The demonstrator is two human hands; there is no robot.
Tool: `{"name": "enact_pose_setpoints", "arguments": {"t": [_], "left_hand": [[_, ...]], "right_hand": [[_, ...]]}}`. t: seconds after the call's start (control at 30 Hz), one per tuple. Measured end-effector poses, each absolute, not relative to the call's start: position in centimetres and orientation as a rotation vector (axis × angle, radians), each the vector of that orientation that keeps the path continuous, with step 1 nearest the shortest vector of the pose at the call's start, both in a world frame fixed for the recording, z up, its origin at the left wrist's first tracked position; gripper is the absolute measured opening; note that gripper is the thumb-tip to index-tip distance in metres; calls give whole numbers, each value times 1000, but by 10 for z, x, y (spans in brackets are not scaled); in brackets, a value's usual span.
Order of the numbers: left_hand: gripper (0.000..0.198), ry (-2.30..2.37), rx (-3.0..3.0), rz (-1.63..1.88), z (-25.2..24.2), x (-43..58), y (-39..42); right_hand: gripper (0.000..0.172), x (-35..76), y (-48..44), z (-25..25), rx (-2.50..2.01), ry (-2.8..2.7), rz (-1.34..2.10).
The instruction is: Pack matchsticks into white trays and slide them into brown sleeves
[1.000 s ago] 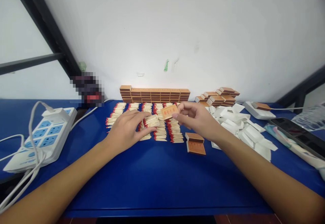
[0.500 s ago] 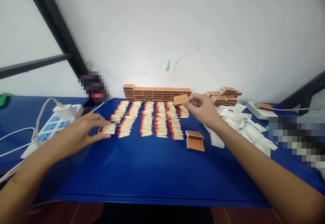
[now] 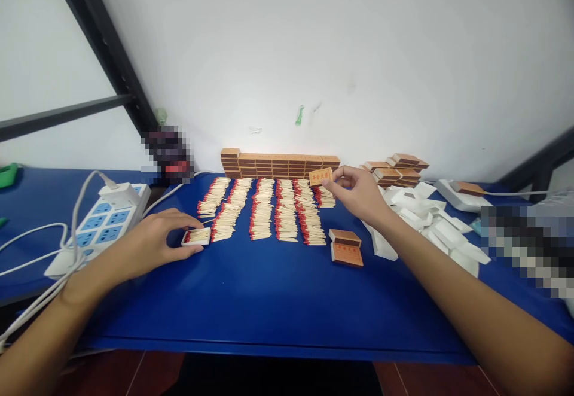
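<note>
My left hand (image 3: 173, 234) grips a small white matchbox tray (image 3: 196, 237) by its ends, thumb and fingers on either side; red-headed matches lie in it. At the right, my right hand (image 3: 356, 191) pinches an orange matchbox sleeve (image 3: 320, 177) with printed characters, held up above the matches. Between the hands, rows of matches (image 3: 260, 210) with red heads lie in several columns on the blue table (image 3: 251, 300). Nearer me and below the right hand are two brown matchboxes (image 3: 347, 255), one partly behind the other.
Stacked matchboxes (image 3: 280, 165) line the wall, and a looser pile of matchboxes (image 3: 399, 168) sits to their right. White trays (image 3: 442, 234) are heaped behind my right forearm. A white power strip (image 3: 101, 222) with cables lies at the left.
My left hand has moved a little right and towards me with the matchbox tray. My right hand still holds the matchbox sleeve in nearly the same place.
</note>
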State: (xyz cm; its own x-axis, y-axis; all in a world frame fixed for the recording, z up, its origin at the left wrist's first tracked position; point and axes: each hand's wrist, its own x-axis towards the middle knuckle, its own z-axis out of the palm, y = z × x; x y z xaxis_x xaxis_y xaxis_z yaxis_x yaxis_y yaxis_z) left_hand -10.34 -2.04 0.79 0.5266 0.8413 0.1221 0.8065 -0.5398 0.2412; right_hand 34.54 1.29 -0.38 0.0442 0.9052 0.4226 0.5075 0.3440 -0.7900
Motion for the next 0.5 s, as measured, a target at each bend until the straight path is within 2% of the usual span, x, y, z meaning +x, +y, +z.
{"name": "enact_pose_setpoints", "arguments": {"t": [0.27,0.5], "left_hand": [[74,1525,2622,362,4,-105,-20],[76,1520,2641,375,7,-103,-21]], "right_hand": [[30,344,11,-1,-1308,-1608,500],[30,344,11,1,-1308,-1610,501]]}}
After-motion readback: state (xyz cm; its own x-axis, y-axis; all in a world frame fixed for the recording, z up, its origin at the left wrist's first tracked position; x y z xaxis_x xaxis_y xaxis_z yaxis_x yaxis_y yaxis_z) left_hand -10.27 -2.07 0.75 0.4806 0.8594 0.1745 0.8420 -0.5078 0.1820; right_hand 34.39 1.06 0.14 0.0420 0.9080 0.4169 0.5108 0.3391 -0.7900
